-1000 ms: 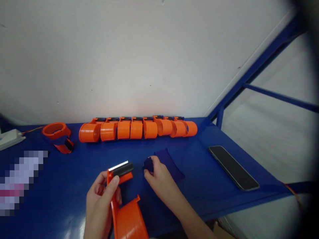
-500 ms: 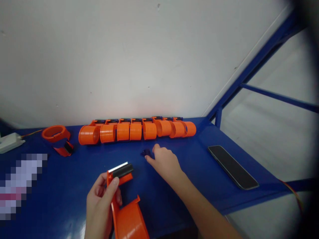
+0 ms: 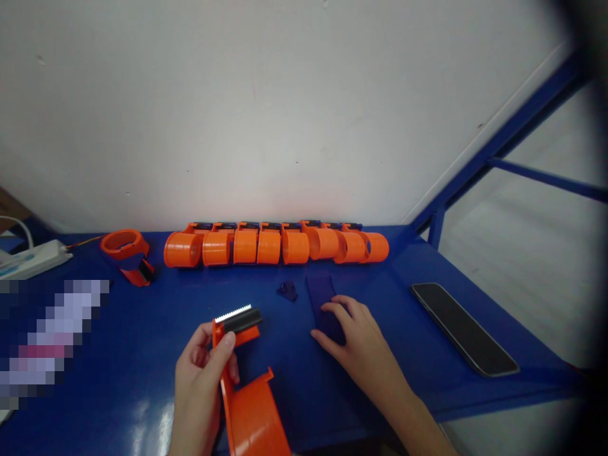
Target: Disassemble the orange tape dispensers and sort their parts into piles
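My left hand (image 3: 202, 373) is closed around the frame of an orange tape dispenser (image 3: 259, 421). The dispenser's serrated metal blade (image 3: 232, 313) and black roller (image 3: 242, 320) point up and to the right; its lower end runs out of the picture. My right hand (image 3: 356, 329) reaches over a flat dark blue strip (image 3: 321, 289), thumb and fingers apart on either side of it. Whether the fingertips touch the strip is hard to make out. Left of the strip lies a small dark blue piece (image 3: 287, 291), apart from the hand.
Several orange tape dispensers (image 3: 246, 246) stand in a row along the wall. Another dispenser (image 3: 124, 244) sits at the left, near a white power strip (image 3: 40, 261). A black phone (image 3: 463, 328) lies at the right of the blue table (image 3: 118, 335), beside a blue metal frame (image 3: 479, 155).
My right hand has left the small dark blue piece and moved right and nearer, to the flat strip, which now shows. My left hand keeps its hold on the tape dispenser.
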A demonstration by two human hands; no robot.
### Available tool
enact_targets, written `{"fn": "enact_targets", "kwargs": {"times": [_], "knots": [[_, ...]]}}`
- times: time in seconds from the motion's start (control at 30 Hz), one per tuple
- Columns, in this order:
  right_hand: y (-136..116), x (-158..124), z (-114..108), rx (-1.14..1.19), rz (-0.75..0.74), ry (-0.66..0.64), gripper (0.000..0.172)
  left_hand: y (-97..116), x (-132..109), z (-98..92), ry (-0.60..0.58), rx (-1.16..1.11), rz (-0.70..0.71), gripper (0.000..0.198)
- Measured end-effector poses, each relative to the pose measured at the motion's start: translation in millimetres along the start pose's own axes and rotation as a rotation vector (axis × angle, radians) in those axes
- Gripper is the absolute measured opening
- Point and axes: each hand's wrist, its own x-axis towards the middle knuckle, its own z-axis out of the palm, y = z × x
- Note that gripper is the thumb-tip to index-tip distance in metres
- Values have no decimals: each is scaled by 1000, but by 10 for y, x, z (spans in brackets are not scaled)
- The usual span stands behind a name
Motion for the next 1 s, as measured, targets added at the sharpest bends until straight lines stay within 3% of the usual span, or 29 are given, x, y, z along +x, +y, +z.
{"fn": "enact_targets", "kwargs": {"times": [0.17,0.27,0.37,0.47,0.63,1.0], "knots": [[111,212,-35,-117,18,22,26,-3,4,-9,9,12,9,29],[122,199,-58,-178,22,57,37,-17,19,-10,-11,0,12,28],[-28,177,-75,-178,-35,86,38,-30,26,-8,-18,-9,6,28],[-262,227,-48,-98,-167,4,29,-30,23,-7,-17,-14,5,29],[-463,419,61,-120,-196,-59,36,-9,15,-17,-15,-6,-4,28],[-43,462,2,-205,-177,12,33,-36,29,-19,-32,5,16,26]]}}
